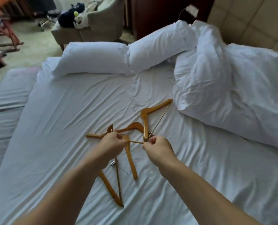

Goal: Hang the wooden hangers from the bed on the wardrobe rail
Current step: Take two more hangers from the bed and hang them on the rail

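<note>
Several wooden hangers lie tangled on the white bed sheet (pixel 67 120) in the middle of the bed. One hanger (pixel 153 111) points toward the duvet, with its metal hook near the pillows. Another hanger (pixel 131 161) runs toward me, and a third hanger (pixel 112 189) lies closest to me. My left hand (pixel 112 143) pinches one end of a thin hanger bar (pixel 135 142). My right hand (pixel 157 148) pinches the other end, beside the tip of the far hanger. The wardrobe rail is out of view.
Two white pillows (pixel 125 59) lie across the head of the bed, and a crumpled white duvet (pixel 232 88) fills the right side. A beige armchair (pixel 92 25) with bags stands beyond the bed. Red-brown wooden furniture (pixel 0 38) stands at the far left.
</note>
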